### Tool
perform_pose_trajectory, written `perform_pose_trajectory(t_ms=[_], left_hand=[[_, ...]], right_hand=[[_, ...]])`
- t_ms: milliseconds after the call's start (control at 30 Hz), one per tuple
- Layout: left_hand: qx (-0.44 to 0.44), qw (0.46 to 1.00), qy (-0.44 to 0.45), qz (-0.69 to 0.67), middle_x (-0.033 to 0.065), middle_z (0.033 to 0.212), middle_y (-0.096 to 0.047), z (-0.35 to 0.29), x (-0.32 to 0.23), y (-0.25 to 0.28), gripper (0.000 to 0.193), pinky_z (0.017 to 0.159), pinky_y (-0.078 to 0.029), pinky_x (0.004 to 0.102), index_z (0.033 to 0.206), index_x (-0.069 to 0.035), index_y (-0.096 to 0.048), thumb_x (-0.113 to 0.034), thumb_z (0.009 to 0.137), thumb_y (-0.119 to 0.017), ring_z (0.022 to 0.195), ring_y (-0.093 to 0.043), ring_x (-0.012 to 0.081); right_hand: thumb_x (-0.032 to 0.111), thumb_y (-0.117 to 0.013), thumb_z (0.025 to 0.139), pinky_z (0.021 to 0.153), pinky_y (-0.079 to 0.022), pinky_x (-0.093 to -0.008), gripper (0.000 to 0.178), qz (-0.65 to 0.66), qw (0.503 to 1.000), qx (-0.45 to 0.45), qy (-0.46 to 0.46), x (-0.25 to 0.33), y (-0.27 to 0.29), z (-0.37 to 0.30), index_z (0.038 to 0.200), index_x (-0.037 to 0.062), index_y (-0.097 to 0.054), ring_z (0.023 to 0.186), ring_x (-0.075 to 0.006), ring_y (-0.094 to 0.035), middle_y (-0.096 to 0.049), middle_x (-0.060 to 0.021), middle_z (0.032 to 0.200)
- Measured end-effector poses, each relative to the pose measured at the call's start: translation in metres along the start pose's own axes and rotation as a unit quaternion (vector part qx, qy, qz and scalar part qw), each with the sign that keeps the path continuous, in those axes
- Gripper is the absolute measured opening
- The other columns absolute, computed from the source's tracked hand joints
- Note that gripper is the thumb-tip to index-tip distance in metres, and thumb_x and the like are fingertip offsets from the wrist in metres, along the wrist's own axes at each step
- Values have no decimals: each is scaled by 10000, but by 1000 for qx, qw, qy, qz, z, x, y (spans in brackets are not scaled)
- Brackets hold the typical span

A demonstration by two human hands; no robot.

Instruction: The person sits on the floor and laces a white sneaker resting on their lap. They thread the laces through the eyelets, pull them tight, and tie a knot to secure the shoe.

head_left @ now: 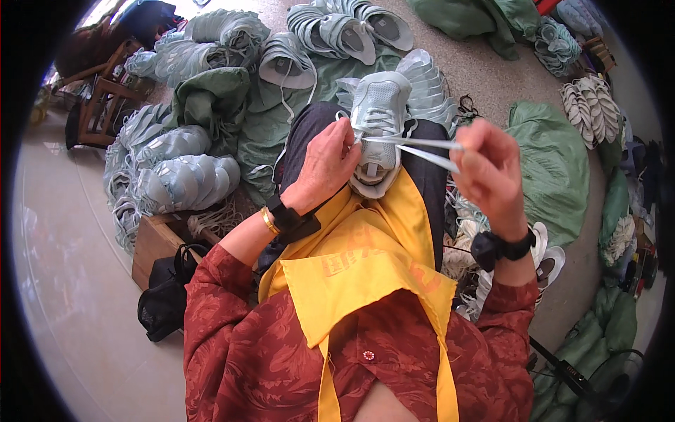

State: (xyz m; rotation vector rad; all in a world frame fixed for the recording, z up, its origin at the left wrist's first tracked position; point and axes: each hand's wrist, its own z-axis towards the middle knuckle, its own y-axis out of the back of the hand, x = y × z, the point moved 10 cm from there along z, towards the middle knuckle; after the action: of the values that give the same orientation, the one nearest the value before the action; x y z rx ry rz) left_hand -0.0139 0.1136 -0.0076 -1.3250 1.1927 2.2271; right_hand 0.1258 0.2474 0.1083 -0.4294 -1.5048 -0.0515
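A pale grey-blue sneaker rests between my knees on the yellow apron, its toe pointing away from me. White lacing crosses its upper. My right hand is closed on a white shoelace, whose two strands stretch taut to the right from the shoe's opening. Against the shoe's left side, my left hand is closed, thumb and fingers pinched at the lacing. A bit of lace shows above those fingers; their exact grip is partly hidden.
Stacked pale shoe uppers lie at the left, near a wooden box and a black cap-like item. More sneakers sit ahead on green cloth. A green sack and a bundle of white uppers lie at right.
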Motion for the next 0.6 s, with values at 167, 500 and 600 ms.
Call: perform_pose_trajectory(t_ms=[167, 500, 600], left_hand=[[-17, 999, -24, -24, 128, 817, -579, 5, -17, 14, 142, 626, -477, 360, 931, -2, -526, -16, 894, -662, 693, -592, 257], [204, 949, -7, -242, 25, 904, -595, 19, -52, -25, 108, 758, -508, 269, 1049, -26, -587, -23, 954, -639, 844, -592, 105], [216, 933, 25, -286, -4, 904, -584, 11, -28, -31, 61, 759, -484, 246, 1008, -29, -578, -67, 1000, -626, 842, -550, 70]], right_hand=[[51, -662, 976, 438, -307, -201, 81, -23, 999, 17, 33, 3, -9, 24, 915, 13, -625, 490, -23, -427, -521, 42, 645], [65, -651, 988, 479, -369, -198, 75, -22, 997, 74, 29, -4, -26, 31, 937, 11, -661, 541, -37, -503, -596, 21, 739], [92, -631, 998, 500, -403, -208, 110, -13, 997, 52, 55, -9, -11, 25, 914, 21, -635, 578, -54, -543, -622, -4, 767]])
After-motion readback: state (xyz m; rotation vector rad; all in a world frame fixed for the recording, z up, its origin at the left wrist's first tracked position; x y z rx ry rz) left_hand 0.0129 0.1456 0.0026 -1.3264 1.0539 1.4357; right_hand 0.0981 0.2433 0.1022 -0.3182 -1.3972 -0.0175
